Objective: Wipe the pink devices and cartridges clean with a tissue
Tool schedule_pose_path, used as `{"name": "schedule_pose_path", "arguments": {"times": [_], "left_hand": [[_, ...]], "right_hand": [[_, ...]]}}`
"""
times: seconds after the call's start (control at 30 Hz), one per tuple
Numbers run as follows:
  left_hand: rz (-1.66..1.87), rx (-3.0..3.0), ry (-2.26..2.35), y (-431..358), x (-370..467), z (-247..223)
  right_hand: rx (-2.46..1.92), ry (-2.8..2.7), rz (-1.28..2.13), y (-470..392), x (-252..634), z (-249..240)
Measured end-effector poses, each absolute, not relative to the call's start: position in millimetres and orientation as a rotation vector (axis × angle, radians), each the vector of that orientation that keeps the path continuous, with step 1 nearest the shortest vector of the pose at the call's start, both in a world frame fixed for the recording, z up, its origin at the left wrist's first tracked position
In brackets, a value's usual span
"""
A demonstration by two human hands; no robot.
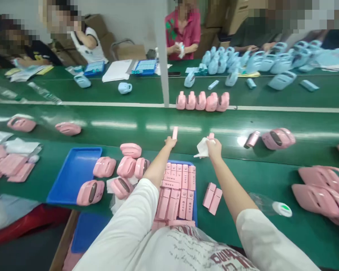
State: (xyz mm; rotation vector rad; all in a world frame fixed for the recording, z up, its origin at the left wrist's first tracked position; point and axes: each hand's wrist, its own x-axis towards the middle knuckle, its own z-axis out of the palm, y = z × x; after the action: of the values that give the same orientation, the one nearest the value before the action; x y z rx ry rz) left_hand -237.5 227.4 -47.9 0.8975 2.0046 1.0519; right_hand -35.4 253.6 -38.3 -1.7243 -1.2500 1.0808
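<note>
My left hand point(171, 142) is stretched out over the green belt, its fingers closed on a small pink rectangular block point(175, 133) that stands up from them. To its right, my right hand point(214, 148) grips a crumpled white cloth point(202, 148). A bit of a pink piece point(211, 136) shows above those fingers; how it is held is partly hidden. Below my arms, a blue tray point(194, 164) holds rows of similar pink blocks point(184, 177). Two more pink blocks point(213, 198) lie beside the tray, on the green table point(231, 233).
Pink rounded housings point(127, 165) sit left of my arm, by a blue tray point(73, 160). More pink housings point(324, 195) are stacked at right. Several stand in a row point(201, 101) by a white post point(163, 56). Across the belt, people work among light-blue housings point(254, 62).
</note>
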Motion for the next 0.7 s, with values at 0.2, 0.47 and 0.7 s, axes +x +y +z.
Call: {"name": "schedule_pose_path", "arguments": {"times": [0.2,0.47,0.7], "left_hand": [[1.011,1.055,1.972,150,-242,-27],[1.224,0.996,2.422,-14,-278,-13],[1.188,0.910,2.487,-33,-293,-34]], "right_hand": [[-1.555,-1.201,1.314,297,-110,-45],[-1.505,-1.272,1.454,288,-121,-45],[-1.637,-1.617,1.379,279,-114,-41]]}}
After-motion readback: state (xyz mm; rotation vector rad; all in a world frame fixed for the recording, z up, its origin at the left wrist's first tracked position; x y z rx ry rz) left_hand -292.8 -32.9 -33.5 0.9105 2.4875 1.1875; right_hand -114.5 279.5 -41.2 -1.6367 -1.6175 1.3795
